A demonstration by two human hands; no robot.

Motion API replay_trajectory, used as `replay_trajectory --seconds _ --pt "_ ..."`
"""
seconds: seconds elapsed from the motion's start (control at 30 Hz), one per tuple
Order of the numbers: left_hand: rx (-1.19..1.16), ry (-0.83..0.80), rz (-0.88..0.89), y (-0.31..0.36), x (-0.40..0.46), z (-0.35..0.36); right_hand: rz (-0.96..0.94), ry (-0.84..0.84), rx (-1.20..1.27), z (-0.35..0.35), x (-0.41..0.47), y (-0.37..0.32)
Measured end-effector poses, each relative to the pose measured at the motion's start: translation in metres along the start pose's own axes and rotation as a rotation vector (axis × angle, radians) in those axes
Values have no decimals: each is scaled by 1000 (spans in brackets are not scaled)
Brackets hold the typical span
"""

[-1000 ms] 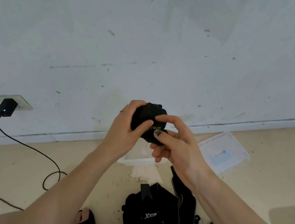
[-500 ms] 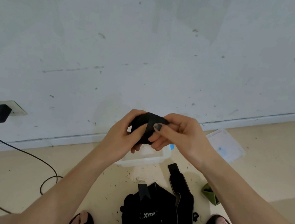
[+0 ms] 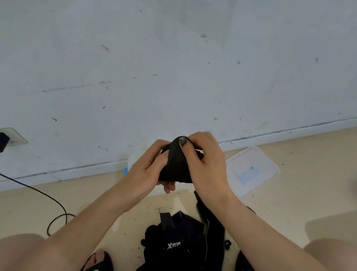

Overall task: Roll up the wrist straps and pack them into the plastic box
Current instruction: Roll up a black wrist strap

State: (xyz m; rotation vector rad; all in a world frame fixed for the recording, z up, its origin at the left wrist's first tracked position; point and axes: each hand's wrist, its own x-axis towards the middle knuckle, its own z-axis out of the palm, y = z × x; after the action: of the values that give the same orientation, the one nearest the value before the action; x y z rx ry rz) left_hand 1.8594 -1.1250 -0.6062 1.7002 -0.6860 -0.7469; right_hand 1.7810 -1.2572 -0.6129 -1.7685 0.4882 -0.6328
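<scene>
Black wrist strap (image 3: 176, 164), partly rolled, sits between both hands above the floor (image 3: 304, 199): left hand (image 3: 146, 171) curls around its underside, right hand (image 3: 206, 163) pinches its top edge. Clear plastic box (image 3: 130, 162) lies mostly hidden behind them.

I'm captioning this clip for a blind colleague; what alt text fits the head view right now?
Both hands, the left hand and right hand, grip a black wrist strap rolled between them above a beige floor by a white wall. More black straps lie piled between the person's sandalled feet, and a clear plastic lid lies on the floor at right.
</scene>
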Motion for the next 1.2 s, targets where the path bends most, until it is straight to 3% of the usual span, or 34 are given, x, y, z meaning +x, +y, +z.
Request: replay_trajectory --seconds 0.17,0.33,0.6,0.83,1.07,1.2 --pt "-2 -34 -28 19 -12 28 26 181 53 -17 -30 -14" --pt "46 -12 7 34 -34 57 144 235 239 -41 -64 -26" --pt "-24 135 20 43 -58 104 170 342 268 -65 -95 -34" --pt "-44 126 -86 30 -45 119 372 183 119 -73 -92 -8" --pt "-30 91 -139 7 -8 136 434 262 17 -78 -70 31" --pt "-15 5 -190 -10 18 137 526 179 -28 -84 -50 57"
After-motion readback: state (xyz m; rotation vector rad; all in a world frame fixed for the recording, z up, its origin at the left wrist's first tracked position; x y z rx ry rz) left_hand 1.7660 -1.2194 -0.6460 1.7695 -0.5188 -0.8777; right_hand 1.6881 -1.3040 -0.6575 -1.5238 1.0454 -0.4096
